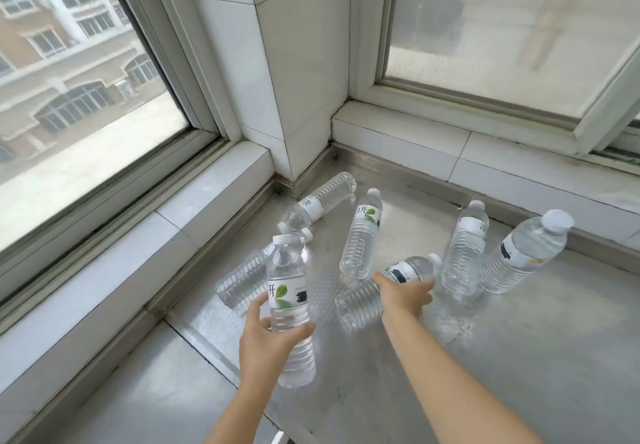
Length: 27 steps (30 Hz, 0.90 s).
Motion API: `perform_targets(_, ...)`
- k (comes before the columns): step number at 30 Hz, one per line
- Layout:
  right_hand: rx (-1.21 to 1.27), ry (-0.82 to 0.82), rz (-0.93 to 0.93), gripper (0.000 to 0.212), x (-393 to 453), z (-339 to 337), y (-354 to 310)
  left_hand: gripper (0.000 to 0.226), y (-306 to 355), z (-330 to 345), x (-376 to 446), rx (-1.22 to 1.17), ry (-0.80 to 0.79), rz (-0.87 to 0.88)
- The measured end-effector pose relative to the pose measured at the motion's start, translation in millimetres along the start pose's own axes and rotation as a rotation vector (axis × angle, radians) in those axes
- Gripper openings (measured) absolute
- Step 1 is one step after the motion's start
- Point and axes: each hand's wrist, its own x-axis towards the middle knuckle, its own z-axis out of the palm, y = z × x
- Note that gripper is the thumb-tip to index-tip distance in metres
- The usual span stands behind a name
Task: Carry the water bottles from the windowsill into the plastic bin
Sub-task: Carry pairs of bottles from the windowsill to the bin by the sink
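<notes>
Several clear water bottles with white caps and labels rest on the metal-topped windowsill (502, 357). My left hand (268, 336) grips an upright bottle (287, 305) around its middle. My right hand (405, 296) is closed over a lying bottle (384, 287) near its label. Another lying bottle (246, 279) is partly hidden behind the held one. A further bottle (323, 201) lies in the corner. Three bottles stand upright: one in the middle (362, 235), two at the right (465, 249) (523, 253). The plastic bin is not in view.
Windows with white frames border the sill on the left (86, 62) and at the back right (502, 28). A white tiled pillar (294, 62) fills the corner between them. A raised tile ledge (173, 222) runs along the left window.
</notes>
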Motion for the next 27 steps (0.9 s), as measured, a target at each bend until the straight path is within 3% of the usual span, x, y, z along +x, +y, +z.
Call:
perform_targets(7, 0.178, -0.118, -0.028, 0.118, 10, -7, 3, 0.085, 12, -5, -2, -0.103, -0.021, -0.017)
perform_targets(15, 0.180, -0.308, -0.371, 0.116, -36, -63, -5, 0.078, 44, -12, -17, -0.143, -0.091, 0.126)
perform_targets(20, 0.182, -0.307, -0.543, 0.113, -85, -113, -5, 0.074, 65, -19, -46, -0.131, -0.155, 0.269)
perform_targets(27, 0.302, -0.227, -0.632, 0.113, -168, -185, 15, 0.076, 78, -38, -110, -0.134, -0.291, 0.469)
